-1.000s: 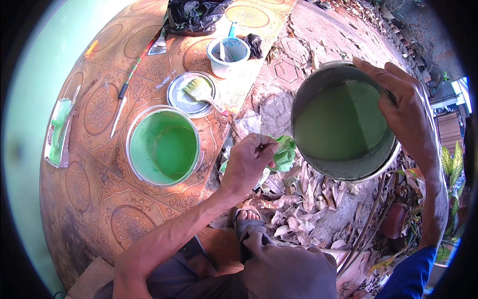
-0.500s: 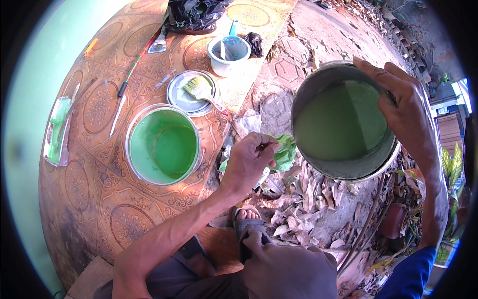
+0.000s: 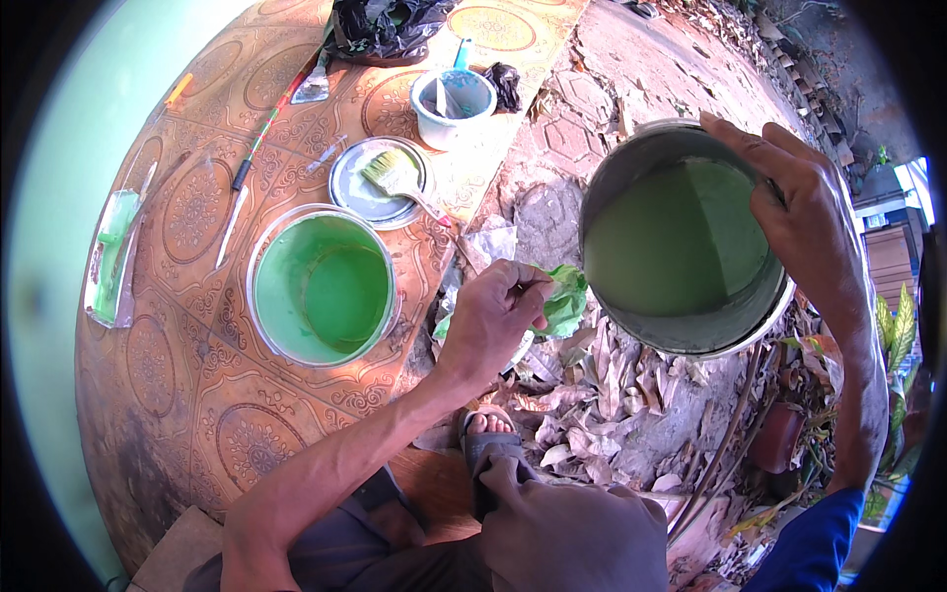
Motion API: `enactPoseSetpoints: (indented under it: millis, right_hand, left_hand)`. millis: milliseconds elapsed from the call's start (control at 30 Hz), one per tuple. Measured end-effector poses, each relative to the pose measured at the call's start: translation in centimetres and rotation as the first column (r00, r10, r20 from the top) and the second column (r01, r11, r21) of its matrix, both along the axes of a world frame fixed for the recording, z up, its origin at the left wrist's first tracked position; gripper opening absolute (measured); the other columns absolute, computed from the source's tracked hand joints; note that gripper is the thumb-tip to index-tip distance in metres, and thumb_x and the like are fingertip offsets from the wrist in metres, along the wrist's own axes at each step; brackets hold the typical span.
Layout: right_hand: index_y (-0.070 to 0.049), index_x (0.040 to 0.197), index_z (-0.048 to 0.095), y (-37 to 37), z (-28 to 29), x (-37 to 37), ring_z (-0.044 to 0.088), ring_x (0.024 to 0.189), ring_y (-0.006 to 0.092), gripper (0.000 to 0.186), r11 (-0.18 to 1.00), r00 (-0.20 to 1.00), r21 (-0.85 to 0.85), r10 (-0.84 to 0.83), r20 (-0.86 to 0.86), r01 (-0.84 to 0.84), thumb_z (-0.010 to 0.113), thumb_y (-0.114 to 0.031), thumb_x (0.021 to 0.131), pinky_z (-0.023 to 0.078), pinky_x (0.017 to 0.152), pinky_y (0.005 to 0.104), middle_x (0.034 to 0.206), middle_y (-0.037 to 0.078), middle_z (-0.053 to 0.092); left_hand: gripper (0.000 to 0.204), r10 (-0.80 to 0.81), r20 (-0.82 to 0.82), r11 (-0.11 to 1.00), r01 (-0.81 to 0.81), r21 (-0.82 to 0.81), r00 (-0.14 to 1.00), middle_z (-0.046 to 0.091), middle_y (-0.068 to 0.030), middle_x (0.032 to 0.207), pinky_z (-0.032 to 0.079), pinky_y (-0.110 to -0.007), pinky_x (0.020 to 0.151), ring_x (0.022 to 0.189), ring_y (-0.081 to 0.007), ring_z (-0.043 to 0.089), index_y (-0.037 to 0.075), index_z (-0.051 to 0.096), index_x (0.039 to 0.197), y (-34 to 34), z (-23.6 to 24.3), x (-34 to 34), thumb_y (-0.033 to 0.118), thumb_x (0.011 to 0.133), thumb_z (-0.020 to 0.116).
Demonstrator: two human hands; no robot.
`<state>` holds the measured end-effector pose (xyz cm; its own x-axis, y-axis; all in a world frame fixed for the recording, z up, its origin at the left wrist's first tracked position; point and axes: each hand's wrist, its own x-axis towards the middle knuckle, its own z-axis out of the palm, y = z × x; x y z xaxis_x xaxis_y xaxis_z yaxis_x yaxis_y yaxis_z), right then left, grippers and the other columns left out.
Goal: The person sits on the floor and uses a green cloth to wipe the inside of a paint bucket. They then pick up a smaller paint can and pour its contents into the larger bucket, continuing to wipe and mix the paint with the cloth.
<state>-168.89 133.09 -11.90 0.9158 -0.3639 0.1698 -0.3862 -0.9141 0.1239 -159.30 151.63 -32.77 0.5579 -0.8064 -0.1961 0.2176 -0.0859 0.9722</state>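
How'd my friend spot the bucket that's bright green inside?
Find the orange patterned tiles. There, beside the round lid with a paintbrush on it, stands an open bucket. Its inside is bright green, unlike the darker bucket in the right hand.

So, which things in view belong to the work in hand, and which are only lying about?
Likely the job's: large bucket, in the right hand; crumpled green sheet, in the left hand; paint tub.
Seemingly lying about: dry leaves, black bag.
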Motion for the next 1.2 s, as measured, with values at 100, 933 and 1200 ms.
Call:
enactPoseSetpoints:
  millis: [100, 933, 1200]
  right_hand:
    - [-0.016, 0.126, 0.066, -0.4, -0.4, -0.4, 0.062, 0.073, 0.025, 0.052, 0.994, 0.995, -0.075, 0.084, 0.056, -0.08, 0.051, 0.006, 0.081, 0.049, 0.073, 0.0394, 0.087, 0.014, 0.064]
    - [-0.024, 0.134, 0.061, -0.5, 0.3, 0.4, 0.055, 0.123, 0.0376, 0.056, 0.994, 0.992, 0.07, -0.071, -0.104, 0.078, 0.054, 0.003, 0.085, 0.043, 0.104, 0.0427, 0.121, 0.025, 0.062]
    - [-0.026, 0.134, 0.06, 0.2, 0.5, 0.6, 0.053, 0.127, 0.0362, 0.056, 0.991, 0.986, 0.042, -0.124, -0.114, 0.129, 0.055, 0.001, 0.086, 0.041, 0.107, 0.0439, 0.129, 0.025, 0.059]
  left_hand:
    - [0.026, 0.002, -0.003, 0.999, -0.002, -0.046, 1.0, 0.065, -0.0048, 0.074, 0.047, -0.023, 0.063, 0.07, -0.007, 0.061, -0.006, 0.062, 0.107, -0.2, -0.9, -0.2, 0.017, 0.095, 0.062]
    - [0.021, 0.0, -0.003, 1.0, 0.0, -0.015, 1.0, 0.065, -0.0092, 0.081, 0.05, -0.025, 0.062, 0.069, -0.012, 0.062, -0.008, 0.062, 0.104, -0.2, -0.4, 0.2, 0.011, 0.096, 0.061]
    - [0.021, 0.01, -0.021, 1.0, -0.01, -0.023, 1.0, 0.064, -0.0085, 0.079, 0.049, -0.025, 0.062, 0.069, -0.0113, 0.062, -0.009, 0.062, 0.104, -0.2, -0.6, 0.2, 0.01, 0.096, 0.061]
